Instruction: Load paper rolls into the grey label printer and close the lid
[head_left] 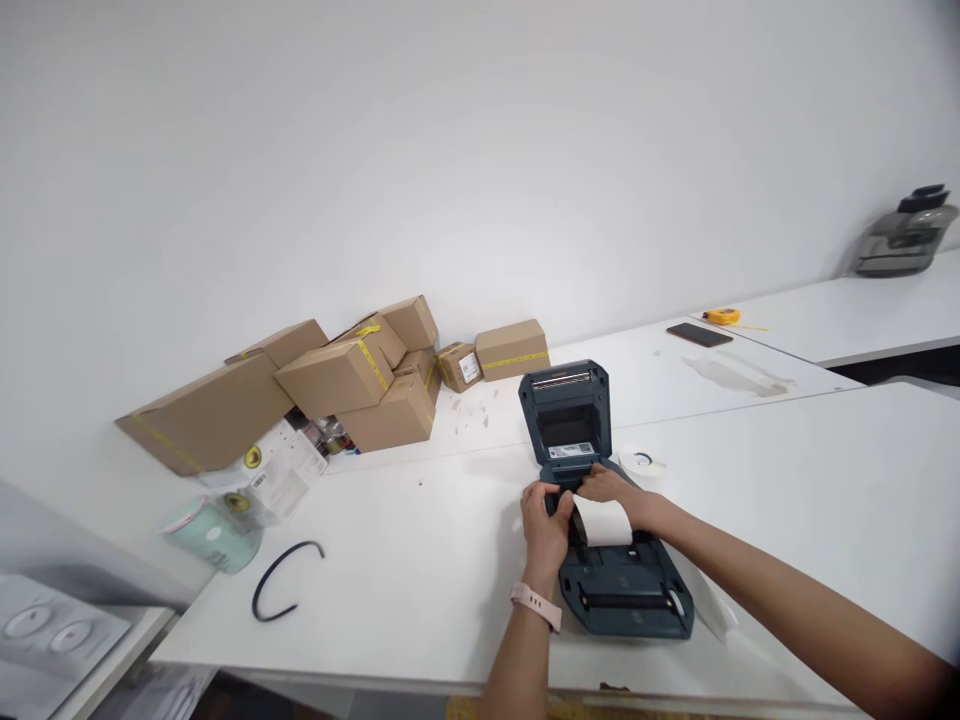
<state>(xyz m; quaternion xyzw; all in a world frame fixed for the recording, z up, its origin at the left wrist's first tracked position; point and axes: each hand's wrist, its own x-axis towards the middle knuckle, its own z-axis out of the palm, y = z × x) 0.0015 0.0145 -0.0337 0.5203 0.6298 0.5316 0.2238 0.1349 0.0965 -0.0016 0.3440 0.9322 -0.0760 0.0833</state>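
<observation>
A white table [405, 560] runs along a pale wall [525, 150]. The dark printer [622, 575] lies open between four and five o'clock from the view's middle; from it, cardboard boxes [397, 415] sit at ten, a phone [700, 334] at one. The left hand [544, 525] half-curls at the printer's side, thumb beside the white roll [606, 523]; the right hand [611, 486] reaches in behind. Whether either grips anything, I cannot tell.
</observation>
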